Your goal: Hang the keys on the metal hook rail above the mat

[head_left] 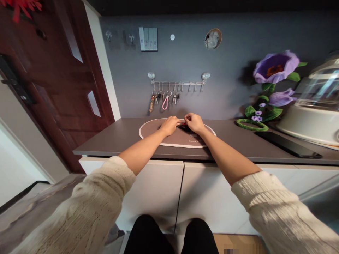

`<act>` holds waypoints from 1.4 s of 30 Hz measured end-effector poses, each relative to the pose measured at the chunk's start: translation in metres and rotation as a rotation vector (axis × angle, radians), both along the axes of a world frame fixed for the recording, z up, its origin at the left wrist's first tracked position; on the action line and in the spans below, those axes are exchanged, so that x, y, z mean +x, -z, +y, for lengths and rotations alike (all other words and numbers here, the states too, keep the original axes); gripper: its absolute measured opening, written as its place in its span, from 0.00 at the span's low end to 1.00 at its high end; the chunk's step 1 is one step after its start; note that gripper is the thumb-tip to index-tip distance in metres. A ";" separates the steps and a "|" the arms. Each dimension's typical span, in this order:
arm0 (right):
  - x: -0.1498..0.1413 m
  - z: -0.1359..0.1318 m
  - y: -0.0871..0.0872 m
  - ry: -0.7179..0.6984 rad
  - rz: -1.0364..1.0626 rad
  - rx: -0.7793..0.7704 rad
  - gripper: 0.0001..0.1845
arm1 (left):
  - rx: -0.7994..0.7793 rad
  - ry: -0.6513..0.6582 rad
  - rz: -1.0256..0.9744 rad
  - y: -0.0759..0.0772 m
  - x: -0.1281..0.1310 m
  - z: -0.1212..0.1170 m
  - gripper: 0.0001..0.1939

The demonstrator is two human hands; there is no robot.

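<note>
My left hand (170, 126) and my right hand (194, 123) are close together over a brown oval mat (152, 131) with a pale border. Between them lies a small dark object (184, 127) with a bit of red on it, partly hidden by my fingers; its kind I cannot make out. The left fingers are closed at its left side. On the other side my right thumb and forefinger pinch something small at its upper edge, too small to name.
Keys (159, 97) hang from a clear hook rail (178, 83) on the wall behind. To the right stand purple artificial flowers (277, 68), a black phone-like slab (288, 144) and a large cream appliance (312, 116). The counter's front edge (127, 155) is nearest me.
</note>
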State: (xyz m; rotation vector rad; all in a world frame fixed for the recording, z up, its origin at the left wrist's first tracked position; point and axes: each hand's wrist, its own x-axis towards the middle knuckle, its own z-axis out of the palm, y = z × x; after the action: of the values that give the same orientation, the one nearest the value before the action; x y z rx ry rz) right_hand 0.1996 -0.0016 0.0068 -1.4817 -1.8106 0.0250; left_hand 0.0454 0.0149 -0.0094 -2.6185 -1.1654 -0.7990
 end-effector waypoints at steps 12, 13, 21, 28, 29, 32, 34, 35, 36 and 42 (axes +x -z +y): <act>-0.001 -0.002 -0.002 -0.023 0.018 -0.006 0.08 | 0.055 -0.097 -0.108 -0.004 -0.001 -0.006 0.11; -0.001 -0.001 -0.001 -0.033 0.029 -0.006 0.08 | 0.063 -0.103 -0.120 -0.005 -0.001 -0.006 0.12; -0.005 -0.006 -0.003 -0.135 0.109 -0.017 0.07 | 0.130 -0.103 -0.214 -0.006 -0.002 -0.005 0.13; -0.005 -0.006 -0.003 -0.208 0.140 -0.013 0.06 | 0.162 -0.103 -0.269 -0.009 -0.003 -0.008 0.14; -0.004 -0.005 -0.003 -0.221 0.133 -0.006 0.05 | 0.168 -0.098 -0.274 -0.009 -0.003 -0.007 0.15; -0.002 0.000 -0.001 -0.263 0.138 0.016 0.06 | 0.183 -0.094 -0.294 -0.010 -0.003 -0.007 0.15; 0.000 0.003 0.000 -0.294 0.200 0.023 0.07 | 0.189 -0.105 -0.311 -0.010 -0.003 -0.006 0.14; 0.000 0.004 0.000 -0.309 0.249 0.023 0.08 | 0.189 -0.111 -0.319 -0.010 -0.003 -0.007 0.14; 0.000 0.004 0.000 -0.320 0.303 0.023 0.09 | 0.187 -0.117 -0.326 -0.011 -0.004 -0.007 0.14; 0.000 -0.003 -0.010 -0.305 0.522 0.049 0.09 | 0.163 -0.142 -0.362 -0.012 -0.004 -0.009 0.14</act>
State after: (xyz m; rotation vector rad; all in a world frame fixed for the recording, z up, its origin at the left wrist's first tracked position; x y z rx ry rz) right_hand 0.1992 -0.0047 0.0169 -1.0272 -1.5681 0.4711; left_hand 0.0415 0.0058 0.0027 -2.2909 -1.2905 -1.3153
